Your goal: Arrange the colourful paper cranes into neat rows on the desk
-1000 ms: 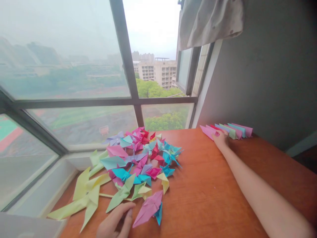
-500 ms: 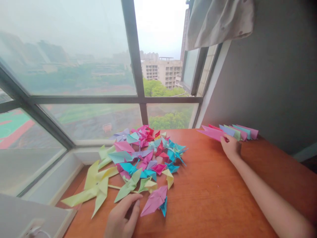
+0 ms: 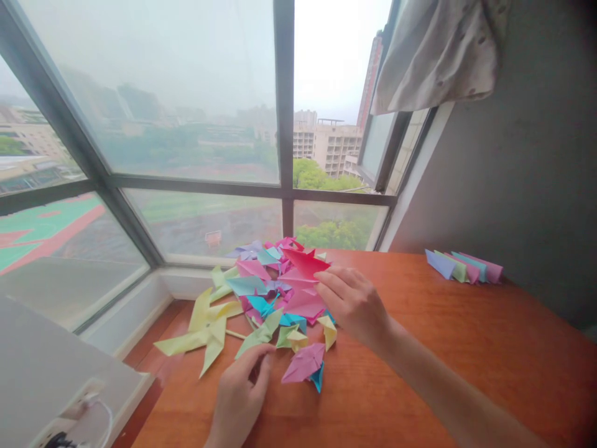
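Note:
My right hand [image 3: 357,308] is closed on a few folded paper planes, with a red plane [image 3: 305,262] on top and pink planes [image 3: 303,303] beneath it. They are held over a heap of colourful folded paper, hiding part of it. My left hand [image 3: 245,389] rests on the table with fingers curled and thumb and index tips close together; nothing shows between them. Just past its fingertips lies a light green folded paper piece [image 3: 261,336]. A pink paper crane [image 3: 305,362] is to its right, partly over a blue folded piece [image 3: 318,378].
A yellow paper pinwheel [image 3: 209,330] lies at the heap's left. Several paper planes [image 3: 459,267] stand in a row at the right of the wooden table [image 3: 396,398]. Windows rise behind; a wall socket with a plugged-in cable [image 3: 91,401] is at lower left.
My right hand has moved left from the row of paper planes to above the heap, carrying the pink and red planes. My left hand stays beside the heap. The view has shifted slightly.

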Tool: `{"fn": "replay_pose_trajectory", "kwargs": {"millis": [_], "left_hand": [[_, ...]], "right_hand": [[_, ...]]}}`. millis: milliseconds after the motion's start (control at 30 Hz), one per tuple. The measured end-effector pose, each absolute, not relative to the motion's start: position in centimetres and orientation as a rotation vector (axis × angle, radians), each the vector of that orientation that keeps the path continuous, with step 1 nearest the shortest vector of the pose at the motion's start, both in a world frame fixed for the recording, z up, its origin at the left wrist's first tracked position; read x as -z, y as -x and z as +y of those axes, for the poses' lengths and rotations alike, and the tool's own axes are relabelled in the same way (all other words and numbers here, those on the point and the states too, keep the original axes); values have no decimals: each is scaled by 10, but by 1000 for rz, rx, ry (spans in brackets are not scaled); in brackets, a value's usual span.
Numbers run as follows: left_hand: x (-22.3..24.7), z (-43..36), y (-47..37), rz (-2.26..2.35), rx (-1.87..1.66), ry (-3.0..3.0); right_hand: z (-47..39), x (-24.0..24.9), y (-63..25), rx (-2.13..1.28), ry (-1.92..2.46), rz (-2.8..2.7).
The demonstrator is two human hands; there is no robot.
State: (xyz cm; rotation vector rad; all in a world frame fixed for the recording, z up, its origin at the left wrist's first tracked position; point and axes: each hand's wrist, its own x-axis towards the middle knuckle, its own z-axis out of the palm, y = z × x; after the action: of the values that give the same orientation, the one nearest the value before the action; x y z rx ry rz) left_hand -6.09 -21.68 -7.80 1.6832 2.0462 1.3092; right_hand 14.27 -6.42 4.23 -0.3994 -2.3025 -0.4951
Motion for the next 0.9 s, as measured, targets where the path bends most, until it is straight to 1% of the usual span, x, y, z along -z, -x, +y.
{"fn": "replay_pose_trajectory", "kwargs": {"millis": [100, 200, 300, 500, 767, 900], "left_hand": [[74, -219, 64, 2151, -1411, -1524], [71, -223, 68, 2220, -1522, -1353], [70, -227, 71, 2235, -1593, -1264], [69, -227, 68, 2168, -1572, -1319], [67, -227, 66, 2146, -1583, -1317], [65, -226, 63, 2090, -1571, -1357]], "right_hand": [[-88, -42, -99, 506, 256, -2444], [-106, -36, -77, 421, 120, -2512], [-113, -28, -78, 321, 84, -2521], [-114, -22, -94, 254, 20, -2485], [-93, -47, -118, 137, 194, -2297], [-79, -51, -126, 80, 277, -2184]]}}
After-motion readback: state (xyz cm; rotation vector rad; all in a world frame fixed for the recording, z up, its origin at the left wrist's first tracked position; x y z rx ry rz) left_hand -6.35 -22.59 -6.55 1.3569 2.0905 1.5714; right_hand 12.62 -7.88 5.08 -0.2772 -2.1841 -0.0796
